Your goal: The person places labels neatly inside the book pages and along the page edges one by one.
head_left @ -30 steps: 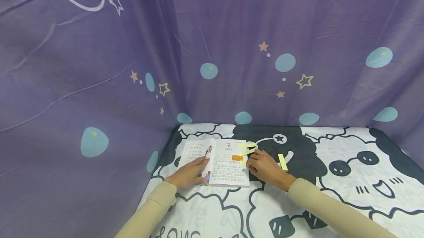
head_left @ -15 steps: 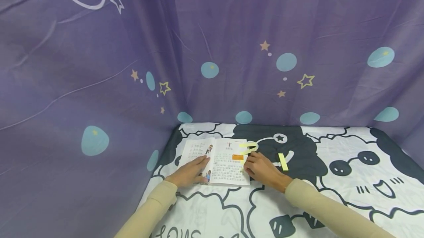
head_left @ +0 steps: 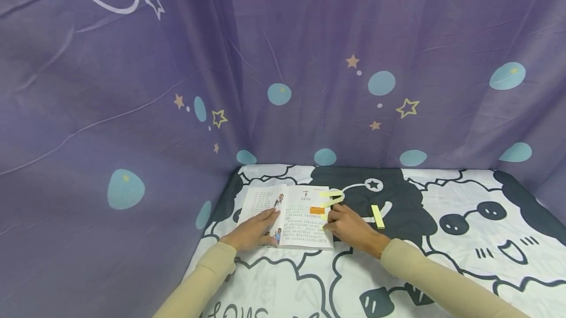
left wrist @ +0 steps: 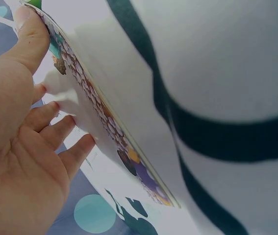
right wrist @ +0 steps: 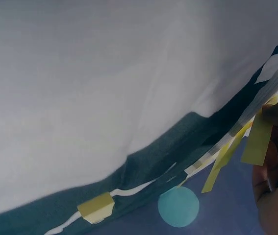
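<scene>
An open book (head_left: 305, 224) lies on the patterned cloth. My left hand (head_left: 253, 229) rests on its left page with fingers extended; in the left wrist view the thumb (left wrist: 33, 39) lies along the book's edge. At the right page's outer edge, my right hand (head_left: 351, 228) pinches a yellow sticky strip (right wrist: 259, 139) between thumb and fingers, one end on the page and the other hanging past the edge. Just above it, other yellow strips (head_left: 330, 193) stick out from the page. An orange sticky tab (head_left: 317, 210) lies on the printed text.
A pad of yellow sticky strips (head_left: 378, 216) lies on the cloth right of the book. The black-and-white cartoon cloth (head_left: 468, 259) covers the surface. A purple curtain (head_left: 309, 126) with stars and blue spots hangs behind and on the left.
My right hand has shifted slightly left onto the page margin, and a bit of yellow now shows by its fingertips. The left hand stays in place on the book.
</scene>
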`<state>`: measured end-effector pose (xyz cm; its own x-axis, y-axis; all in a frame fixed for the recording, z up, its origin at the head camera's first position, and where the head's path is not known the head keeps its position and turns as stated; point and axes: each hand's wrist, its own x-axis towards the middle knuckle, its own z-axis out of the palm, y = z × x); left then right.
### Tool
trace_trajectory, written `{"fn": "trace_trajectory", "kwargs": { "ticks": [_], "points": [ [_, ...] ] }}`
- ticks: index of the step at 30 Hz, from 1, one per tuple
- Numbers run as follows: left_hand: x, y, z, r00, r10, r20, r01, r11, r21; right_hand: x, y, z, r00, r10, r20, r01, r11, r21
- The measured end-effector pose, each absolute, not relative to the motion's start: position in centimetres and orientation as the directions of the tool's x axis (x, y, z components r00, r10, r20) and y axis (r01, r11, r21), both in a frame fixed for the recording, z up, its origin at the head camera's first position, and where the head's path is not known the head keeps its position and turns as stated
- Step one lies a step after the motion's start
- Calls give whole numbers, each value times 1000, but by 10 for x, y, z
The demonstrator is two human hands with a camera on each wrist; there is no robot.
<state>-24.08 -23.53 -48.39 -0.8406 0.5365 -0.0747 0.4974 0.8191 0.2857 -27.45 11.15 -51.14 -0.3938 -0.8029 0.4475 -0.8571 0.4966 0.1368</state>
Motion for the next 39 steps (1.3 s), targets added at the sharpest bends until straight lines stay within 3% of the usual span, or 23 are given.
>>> {"fn": "trace_trajectory", "kwargs": {
  "ticks": [8,16,19,25,35,39],
  "points": [
    [-241,-236,-487,-839,541,-59,507,817,273,-268,106,-506,-386,-859,337,-823,486,294],
    [-242,-237,-486,-839,540,-62,506,817,275,-251,91,-499,-393,-910,131,-715,392,579],
    [-242,-237,-486,-839,540,-61,506,817,277,-249,86,-500,-393,-912,117,-701,380,603],
    [-242,-237,-485,-832,552,-56,519,810,274,-248,86,-501,-408,-904,132,-733,410,542],
    [-244,-237,-486,-829,557,-60,524,809,267,-255,100,-500,-489,-835,253,-810,542,224],
    [-244,-237,-488,-831,553,-58,520,811,269,-257,105,-503,-499,-827,260,-822,547,160]
  ]
}}
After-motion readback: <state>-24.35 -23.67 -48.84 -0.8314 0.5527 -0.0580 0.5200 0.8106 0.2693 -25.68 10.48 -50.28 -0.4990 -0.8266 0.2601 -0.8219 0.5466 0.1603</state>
